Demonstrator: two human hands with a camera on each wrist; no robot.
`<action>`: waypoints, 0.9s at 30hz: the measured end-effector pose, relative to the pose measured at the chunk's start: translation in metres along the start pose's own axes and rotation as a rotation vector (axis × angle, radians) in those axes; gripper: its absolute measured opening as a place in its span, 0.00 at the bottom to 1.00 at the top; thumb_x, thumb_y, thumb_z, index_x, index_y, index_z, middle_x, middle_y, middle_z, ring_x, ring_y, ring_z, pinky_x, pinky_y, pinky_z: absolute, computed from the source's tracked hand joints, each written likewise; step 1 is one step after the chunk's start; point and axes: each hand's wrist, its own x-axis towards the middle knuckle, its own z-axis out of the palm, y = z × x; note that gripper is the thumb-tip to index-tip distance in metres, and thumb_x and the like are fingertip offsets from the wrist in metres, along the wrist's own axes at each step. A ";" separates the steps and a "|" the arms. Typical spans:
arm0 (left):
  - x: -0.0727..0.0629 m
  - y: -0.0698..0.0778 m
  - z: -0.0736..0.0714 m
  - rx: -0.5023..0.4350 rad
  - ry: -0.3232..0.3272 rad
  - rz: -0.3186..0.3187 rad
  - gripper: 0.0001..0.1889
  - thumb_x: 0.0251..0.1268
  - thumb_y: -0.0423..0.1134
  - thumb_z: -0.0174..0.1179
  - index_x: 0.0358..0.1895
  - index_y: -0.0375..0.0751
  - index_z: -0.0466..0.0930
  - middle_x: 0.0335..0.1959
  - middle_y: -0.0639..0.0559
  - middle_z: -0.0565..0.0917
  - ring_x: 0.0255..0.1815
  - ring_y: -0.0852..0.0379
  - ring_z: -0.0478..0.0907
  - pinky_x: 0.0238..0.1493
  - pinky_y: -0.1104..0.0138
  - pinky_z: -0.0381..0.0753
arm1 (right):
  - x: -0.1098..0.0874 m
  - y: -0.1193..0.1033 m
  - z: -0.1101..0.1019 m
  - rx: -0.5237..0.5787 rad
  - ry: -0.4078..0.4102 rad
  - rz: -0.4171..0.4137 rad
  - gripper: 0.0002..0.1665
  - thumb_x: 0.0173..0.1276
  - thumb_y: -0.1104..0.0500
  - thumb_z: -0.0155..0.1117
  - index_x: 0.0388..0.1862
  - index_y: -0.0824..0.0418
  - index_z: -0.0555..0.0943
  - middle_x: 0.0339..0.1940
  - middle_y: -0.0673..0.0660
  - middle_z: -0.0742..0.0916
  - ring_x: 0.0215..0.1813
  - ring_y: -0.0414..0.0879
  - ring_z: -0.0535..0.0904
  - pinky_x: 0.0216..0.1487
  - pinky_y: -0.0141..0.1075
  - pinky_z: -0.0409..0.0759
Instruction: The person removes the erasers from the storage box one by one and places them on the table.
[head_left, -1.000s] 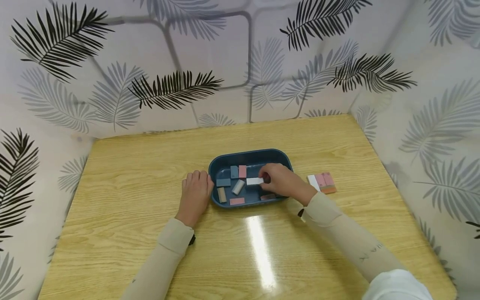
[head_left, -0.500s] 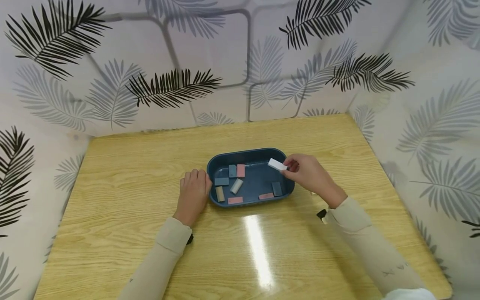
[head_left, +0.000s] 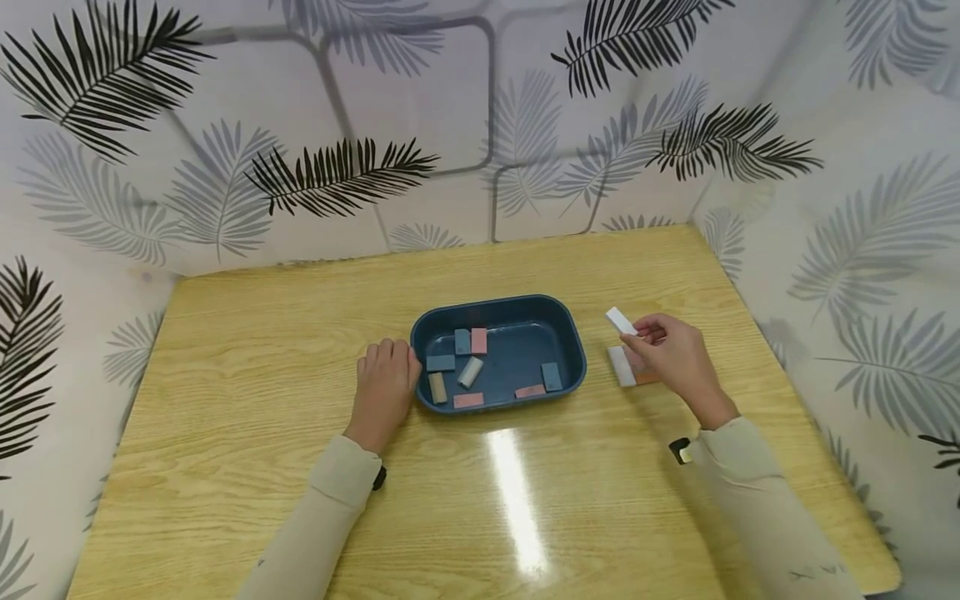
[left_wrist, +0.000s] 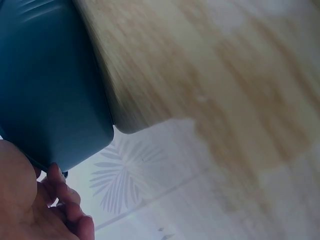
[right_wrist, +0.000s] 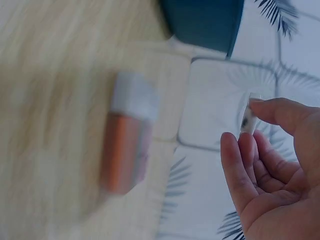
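Observation:
My right hand [head_left: 676,356] pinches a white eraser [head_left: 621,321] by one end, thumb against fingers, above the table on the right. In the right wrist view the eraser [right_wrist: 248,116] shows edge-on between thumb and fingertips. Below it lies a small group of erasers [head_left: 622,367], white, pink and orange, side by side and partly covered by the hand. My left hand [head_left: 387,377] holds the left end of a dark blue plastic tray [head_left: 495,312]; its fingers curl at the rim in the left wrist view. Several blue, pink, white and tan erasers lie in the tray.
A wooden table [head_left: 285,500] carries the tray and the eraser group. Leaf-patterned cloth [head_left: 420,100] rises behind the table and on both sides. Inside the tray, a blue eraser [head_left: 551,377] and a pink eraser [head_left: 529,391] lie near the right front corner.
My right hand has lifted the white eraser out of the tray and carried it right, over to the eraser group. The left hand has stayed at the tray's left end.

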 end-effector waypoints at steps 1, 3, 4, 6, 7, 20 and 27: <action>0.000 0.000 0.000 0.003 0.003 0.003 0.14 0.72 0.41 0.39 0.32 0.36 0.68 0.26 0.47 0.64 0.29 0.48 0.60 0.29 0.60 0.57 | -0.001 0.006 -0.001 -0.005 0.010 0.013 0.20 0.61 0.48 0.65 0.40 0.64 0.80 0.32 0.57 0.83 0.34 0.47 0.78 0.31 0.32 0.75; 0.000 0.000 -0.001 0.006 0.006 0.007 0.13 0.72 0.41 0.39 0.32 0.36 0.68 0.26 0.47 0.64 0.29 0.48 0.60 0.29 0.60 0.57 | -0.003 0.018 -0.004 -0.012 0.026 0.049 0.21 0.61 0.48 0.65 0.41 0.65 0.80 0.33 0.59 0.83 0.35 0.48 0.78 0.33 0.32 0.74; 0.000 0.000 -0.001 0.007 0.006 0.008 0.13 0.72 0.41 0.40 0.32 0.36 0.68 0.26 0.47 0.64 0.29 0.48 0.60 0.29 0.60 0.57 | -0.005 0.023 -0.005 -0.016 0.035 0.067 0.21 0.61 0.48 0.64 0.41 0.66 0.80 0.34 0.59 0.83 0.36 0.49 0.78 0.33 0.32 0.74; 0.000 0.000 -0.001 0.007 0.005 0.010 0.13 0.72 0.41 0.40 0.33 0.36 0.68 0.26 0.47 0.65 0.29 0.48 0.60 0.30 0.60 0.57 | -0.008 0.034 -0.006 -0.026 0.048 0.104 0.22 0.62 0.48 0.64 0.42 0.67 0.79 0.35 0.61 0.83 0.37 0.51 0.79 0.34 0.34 0.74; 0.000 0.000 0.000 0.007 0.004 0.011 0.13 0.72 0.41 0.40 0.33 0.36 0.68 0.26 0.47 0.65 0.29 0.48 0.60 0.30 0.60 0.57 | -0.010 0.038 -0.007 -0.035 0.055 0.122 0.22 0.62 0.48 0.64 0.42 0.67 0.79 0.35 0.61 0.83 0.37 0.52 0.79 0.34 0.35 0.74; -0.001 0.000 0.001 0.034 0.015 0.023 0.14 0.72 0.41 0.38 0.33 0.36 0.68 0.26 0.47 0.65 0.29 0.48 0.61 0.29 0.60 0.58 | -0.025 0.068 -0.007 -0.071 0.037 0.245 0.25 0.62 0.45 0.62 0.40 0.68 0.80 0.34 0.64 0.83 0.33 0.54 0.79 0.27 0.36 0.74; -0.001 0.001 -0.001 0.016 0.018 0.021 0.14 0.73 0.41 0.38 0.33 0.36 0.68 0.26 0.49 0.62 0.29 0.49 0.59 0.29 0.60 0.56 | -0.028 0.064 -0.007 -0.059 -0.002 0.246 0.25 0.64 0.47 0.61 0.41 0.69 0.78 0.35 0.64 0.83 0.33 0.53 0.78 0.28 0.36 0.74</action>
